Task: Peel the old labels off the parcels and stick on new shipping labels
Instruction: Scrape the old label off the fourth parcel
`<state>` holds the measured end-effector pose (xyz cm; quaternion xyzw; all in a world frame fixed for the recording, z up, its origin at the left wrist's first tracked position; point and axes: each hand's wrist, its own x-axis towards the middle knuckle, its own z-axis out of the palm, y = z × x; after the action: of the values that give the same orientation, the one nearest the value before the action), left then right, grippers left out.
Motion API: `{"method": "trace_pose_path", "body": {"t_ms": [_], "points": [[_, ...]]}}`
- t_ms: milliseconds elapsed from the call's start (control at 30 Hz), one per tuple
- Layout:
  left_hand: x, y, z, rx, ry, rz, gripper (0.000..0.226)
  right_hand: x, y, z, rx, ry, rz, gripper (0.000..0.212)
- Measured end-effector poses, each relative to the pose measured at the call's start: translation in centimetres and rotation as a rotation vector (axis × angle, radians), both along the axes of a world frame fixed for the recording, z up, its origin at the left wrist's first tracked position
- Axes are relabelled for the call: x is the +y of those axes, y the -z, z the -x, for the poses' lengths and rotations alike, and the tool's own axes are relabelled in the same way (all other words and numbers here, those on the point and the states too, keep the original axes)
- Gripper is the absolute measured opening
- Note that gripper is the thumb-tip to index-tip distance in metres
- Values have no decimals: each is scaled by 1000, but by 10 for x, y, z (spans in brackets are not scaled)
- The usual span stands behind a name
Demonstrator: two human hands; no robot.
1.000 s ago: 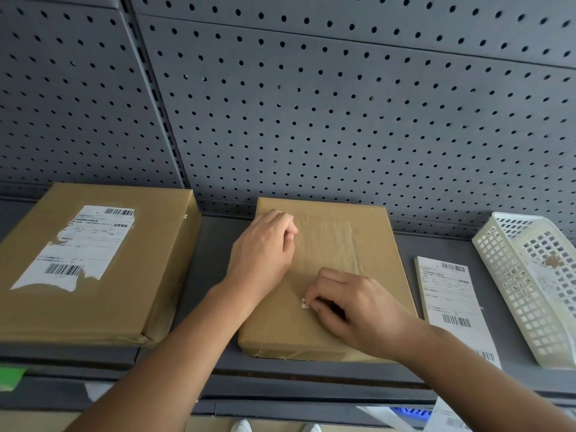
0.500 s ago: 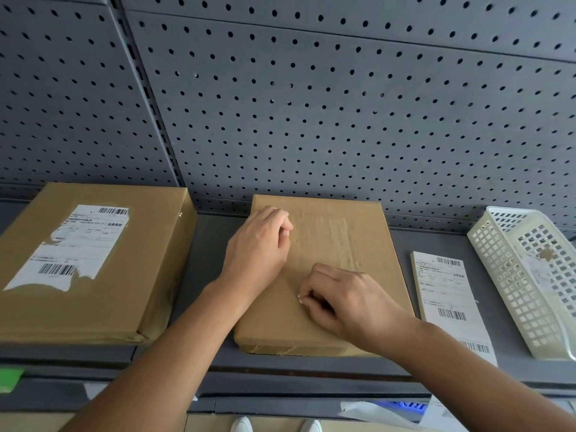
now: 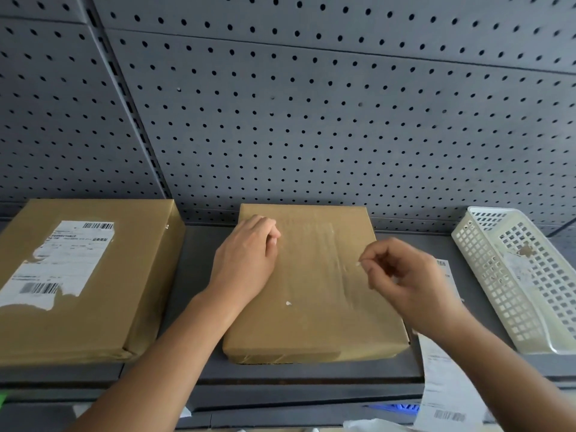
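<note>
My left hand (image 3: 246,260) rests on the far-left part of the middle parcel (image 3: 318,322), fingers loosely bent and gripping nothing, to stop the parcel sliding on the shelf (image 3: 199,275) during peeling. My right hand (image 3: 402,275) hovers above the parcel's right half, thumb and forefinger pinched on a tiny label scrap (image 3: 359,264). One white fleck (image 3: 288,303) sits on the parcel, and the new shipping label (image 3: 442,385) lies just beside it, presumably for quick reach.

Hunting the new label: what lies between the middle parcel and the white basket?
A printed label sheet on the shelf, partly hidden by the right hand; head view.
</note>
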<state>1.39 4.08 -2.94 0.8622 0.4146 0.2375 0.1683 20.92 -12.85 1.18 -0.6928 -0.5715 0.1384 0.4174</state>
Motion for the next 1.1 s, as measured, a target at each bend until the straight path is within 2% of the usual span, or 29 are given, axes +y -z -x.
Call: {"method": "trace_pose_path", "body": {"t_ms": [233, 367, 533, 633, 700, 800, 867, 1100], "points": [[3, 0, 1, 18, 21, -21, 8, -68, -31, -125, 25, 637, -4, 5], [4, 2, 1, 33, 48, -28, 9, -100, -29, -190, -118, 822, 222, 7], [4, 2, -2, 32, 23, -3, 11, -104, -5, -235, -301, 777, 643, 17], [3, 3, -3, 31, 16, 14, 12, -93, 15, -243, -337, 749, 781, 19], [3, 3, -3, 33, 13, 15, 12, -84, 24, -244, -367, 740, 798, 15], [4, 4, -4, 16, 9, 32, 14, -74, 31, -243, -366, 755, 796, 20], [3, 4, -5, 12, 1, 44, 15, -71, 35, -243, -370, 772, 768, 14], [2, 3, -6, 7, 0, 48, 14, -77, 42, -247, -446, 811, 692, 18]]}}
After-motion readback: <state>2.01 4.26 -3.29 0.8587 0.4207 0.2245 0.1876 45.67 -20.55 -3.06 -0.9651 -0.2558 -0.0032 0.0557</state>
